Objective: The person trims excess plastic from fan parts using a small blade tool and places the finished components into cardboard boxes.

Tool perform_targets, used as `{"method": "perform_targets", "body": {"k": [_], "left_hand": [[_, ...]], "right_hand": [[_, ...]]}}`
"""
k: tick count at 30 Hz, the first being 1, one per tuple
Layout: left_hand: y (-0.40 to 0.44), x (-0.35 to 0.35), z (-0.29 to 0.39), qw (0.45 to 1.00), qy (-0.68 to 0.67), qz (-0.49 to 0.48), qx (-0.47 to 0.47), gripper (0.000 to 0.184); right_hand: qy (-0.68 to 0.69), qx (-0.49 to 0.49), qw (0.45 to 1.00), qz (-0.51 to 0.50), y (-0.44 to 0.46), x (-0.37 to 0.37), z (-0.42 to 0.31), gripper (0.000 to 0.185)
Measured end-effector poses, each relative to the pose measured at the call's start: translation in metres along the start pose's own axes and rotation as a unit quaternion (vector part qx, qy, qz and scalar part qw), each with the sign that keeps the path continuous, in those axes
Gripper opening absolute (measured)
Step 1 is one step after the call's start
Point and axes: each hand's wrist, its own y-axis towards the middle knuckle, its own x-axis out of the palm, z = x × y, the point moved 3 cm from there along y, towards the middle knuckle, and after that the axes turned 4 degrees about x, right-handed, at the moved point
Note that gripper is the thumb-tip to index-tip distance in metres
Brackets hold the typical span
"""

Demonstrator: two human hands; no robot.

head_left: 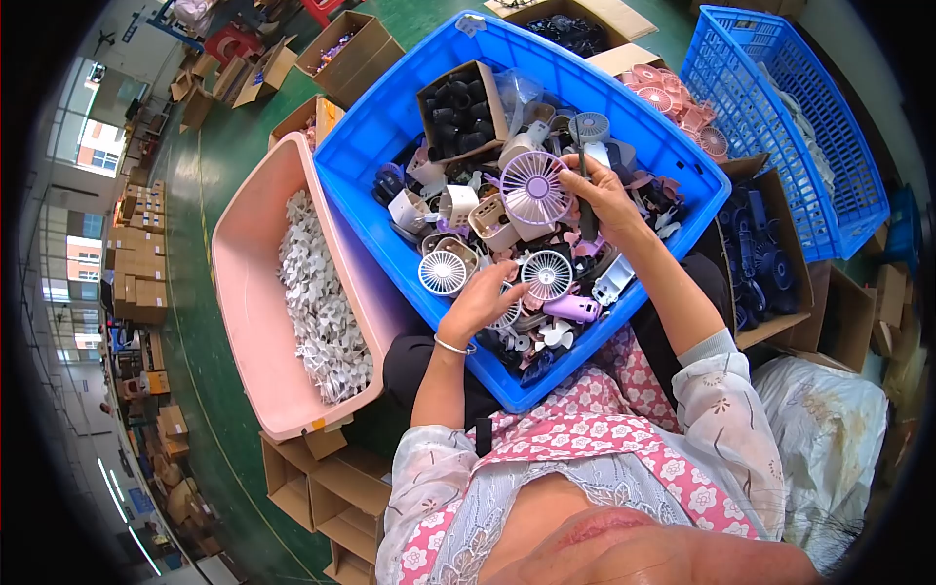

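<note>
A large blue bin [361, 146] full of mixed plastic parts stands in front of me. My right hand [606, 198] is closed on a dark slim tool [588, 219], with its thumb and fingers at the edge of a purple fan grille [535, 188]. My left hand [480, 302] has its fingers apart over the parts, its fingertips beside a white round fan grille [546, 276]; whether it touches that grille is hard to tell. Another white grille [443, 273] lies to its left, and a purple handle piece [572, 308] lies to the right.
A pink tub [255, 249] with many small white pieces [320, 302] stands at the left. Inside the bin sits a box of black parts [456, 115]. To the right are a blue crate [780, 127], a carton of dark blue parts [756, 258] and a white sack [824, 439].
</note>
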Motion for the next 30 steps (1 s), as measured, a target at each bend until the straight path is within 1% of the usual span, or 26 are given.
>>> {"method": "perform_targets", "body": {"k": [2, 5, 6, 7, 8, 9, 10, 11, 12, 14, 15, 16, 17, 19, 20, 22, 23, 25, 27, 29, 30], "left_hand": [[0.007, -0.004, -0.003, 0.997, -0.07, 0.012, -0.037, 0.039], [0.009, -0.005, -0.006, 0.976, -0.208, 0.04, -0.04, 0.029], [0.01, -0.008, -0.002, 0.975, -0.215, 0.038, -0.047, 0.028], [0.012, -0.003, -0.008, 0.96, -0.271, 0.035, -0.058, 0.031], [0.015, 0.001, -0.012, 0.932, -0.357, 0.044, -0.052, 0.039], [0.015, 0.003, -0.011, 0.901, -0.425, 0.04, -0.077, 0.05], [0.013, -0.003, 0.0, 0.872, -0.477, 0.04, -0.099, 0.06], [0.013, -0.001, 0.0, 0.848, -0.518, 0.048, -0.103, 0.065], [0.014, -0.001, 0.002, 0.829, -0.548, 0.052, -0.096, 0.064], [0.015, -0.004, 0.012, 0.81, -0.579, 0.069, -0.06, 0.061], [0.022, 0.008, 0.0, 0.793, -0.605, 0.061, -0.035, 0.054], [0.022, 0.007, 0.003, 0.767, -0.636, 0.064, -0.058, 0.045], [0.021, 0.006, 0.008, 0.729, -0.678, 0.072, -0.068, 0.041], [0.018, 0.007, 0.014, 0.707, -0.705, 0.022, -0.051, 0.041], [0.02, 0.01, 0.016, 0.706, -0.707, 0.005, -0.043, 0.04], [0.017, 0.013, 0.017, 0.709, -0.703, 0.013, -0.059, 0.041], [0.016, 0.014, 0.015, 0.719, -0.691, 0.007, -0.073, 0.042], [0.014, 0.013, 0.009, 0.722, -0.688, 0.015, -0.076, 0.042], [0.011, 0.012, 0.004, 0.723, -0.686, 0.032, -0.075, 0.039], [0.008, 0.011, -0.003, 0.73, -0.68, 0.034, -0.049, 0.033], [0.008, 0.009, -0.005, 0.74, -0.668, 0.036, -0.064, 0.031]], "right_hand": [[-0.002, 0.001, 1.0, -0.011, -0.002, 0.002, -0.001, 0.025], [-0.032, -0.001, 0.999, -0.011, -0.002, 0.001, -0.001, 0.027], [-0.042, 0.005, 0.999, -0.006, -0.004, 0.002, -0.002, 0.028], [-0.054, 0.009, 0.998, -0.007, -0.006, 0.004, -0.003, 0.029], [-0.082, 0.003, 0.997, -0.011, -0.004, 0.001, 0.001, 0.03], [-0.078, 0.013, 0.997, -0.01, -0.004, 0.002, 0.004, 0.029], [-0.087, 0.021, 0.996, -0.017, -0.001, 0.001, 0.012, 0.027], [-0.097, 0.025, 0.995, -0.017, -0.001, 0.002, 0.017, 0.025], [-0.095, 0.027, 0.994, -0.036, -0.003, 0.006, 0.019, 0.023], [-0.113, 0.055, 0.99, -0.071, -0.011, 0.017, 0.018, 0.019], [-0.129, 0.095, 0.981, -0.109, -0.013, 0.021, 0.018, 0.02], [-0.129, 0.116, 0.977, -0.122, -0.014, 0.022, 0.022, 0.021], [-0.112, 0.115, 0.979, -0.125, -0.015, 0.024, 0.026, 0.024], [-0.103, 0.133, 0.977, -0.133, -0.016, 0.027, 0.028, 0.023], [-0.105, 0.138, 0.973, -0.155, -0.015, 0.024, 0.032, 0.022], [-0.053, 0.179, 0.97, -0.157, -0.014, 0.019, 0.039, 0.022], [-0.056, 0.179, 0.973, -0.137, -0.01, 0.016, 0.05, 0.023], [-0.101, 0.192, 0.966, -0.14, -0.015, 0.023, 0.051, 0.022], [-0.081, 0.207, 0.965, -0.139, -0.016, 0.022, 0.061, 0.022], [-0.061, 0.232, 0.961, -0.141, -0.017, 0.017, 0.07, 0.021], [-0.072, 0.231, 0.959, -0.151, -0.019, 0.02, 0.069, 0.022]]}}
